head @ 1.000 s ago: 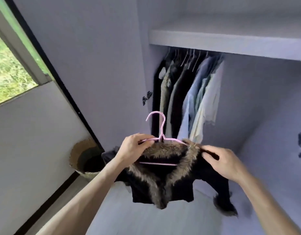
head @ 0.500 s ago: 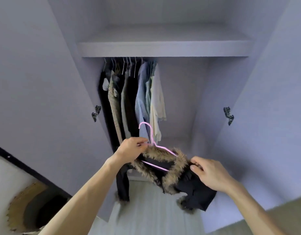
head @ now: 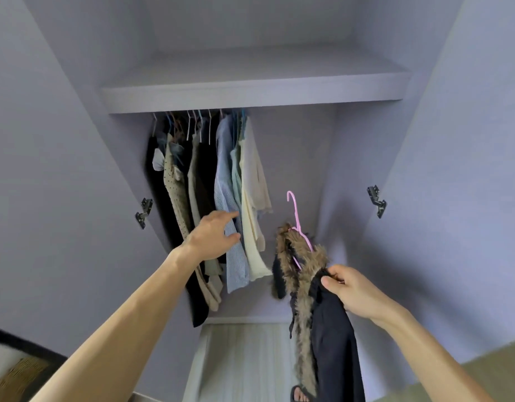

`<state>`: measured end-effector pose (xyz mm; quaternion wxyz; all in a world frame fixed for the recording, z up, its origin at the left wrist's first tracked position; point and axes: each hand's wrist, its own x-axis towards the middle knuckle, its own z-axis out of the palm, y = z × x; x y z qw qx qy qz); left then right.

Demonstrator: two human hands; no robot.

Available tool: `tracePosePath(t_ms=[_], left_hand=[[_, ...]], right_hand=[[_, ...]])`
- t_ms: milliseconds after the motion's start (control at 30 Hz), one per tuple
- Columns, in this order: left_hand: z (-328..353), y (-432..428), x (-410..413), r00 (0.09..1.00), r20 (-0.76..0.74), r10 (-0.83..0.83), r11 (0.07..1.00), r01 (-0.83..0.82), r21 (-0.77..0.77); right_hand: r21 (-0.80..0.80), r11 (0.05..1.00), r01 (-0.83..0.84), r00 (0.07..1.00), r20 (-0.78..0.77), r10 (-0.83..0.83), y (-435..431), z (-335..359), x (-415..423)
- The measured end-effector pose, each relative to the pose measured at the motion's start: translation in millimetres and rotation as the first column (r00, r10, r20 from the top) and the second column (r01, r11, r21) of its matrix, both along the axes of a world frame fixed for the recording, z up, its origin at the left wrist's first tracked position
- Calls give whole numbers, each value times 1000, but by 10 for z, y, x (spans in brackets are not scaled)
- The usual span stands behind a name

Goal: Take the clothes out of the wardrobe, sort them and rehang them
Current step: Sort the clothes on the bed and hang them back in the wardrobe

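Lilac panel wardrobe [head: 250,91], black metal hinges [head: 143,213]. Pink wire hanger [head: 296,220]. Black fabric jacket [head: 334,338] w/ brown-tan fur trim [head: 302,317]. Hung row, L-R: black garment [head: 157,204], beige top [head: 175,192] w/ dark dots, blue-white pinstripe shirt [head: 226,198], cream top [head: 250,181].

My left arm stretches forward, left hand [head: 214,233] palm down, fingers loosely extended. My right hand [head: 355,291] sits lower, thumb and curled fingers pinching the dark jacket [head: 334,329].

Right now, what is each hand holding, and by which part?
Right hand pinches the black fur-collared jacket at its shoulder, beside the collar, on the pink hanger. Left hand holds nothing; its open fingers touch the blue striped shirt.
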<state>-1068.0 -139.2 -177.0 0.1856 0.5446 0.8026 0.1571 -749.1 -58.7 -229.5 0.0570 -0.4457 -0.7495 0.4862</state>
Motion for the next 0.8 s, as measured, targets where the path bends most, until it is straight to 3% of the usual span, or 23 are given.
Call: tracePosePath(t_ms=[233, 400, 633, 800], left_hand=[[800, 651, -482, 910, -351, 219, 937, -96, 337], [1276, 1107, -835, 798, -522, 301, 907, -71, 415], [1313, 1631, -1026, 782, -530, 329, 922, -145, 358], [1053, 1845, -1034, 789, -438, 431, 847, -187, 498]], right_hand=[[65, 998, -10, 999, -45, 12, 891, 120, -670], [197, 980, -1, 997, -73, 16, 1593, 306, -1233], [278, 960, 33, 989, -147, 8, 2304, 564, -1977], [271, 962, 33, 989, -147, 8, 2661, 597, -2398]])
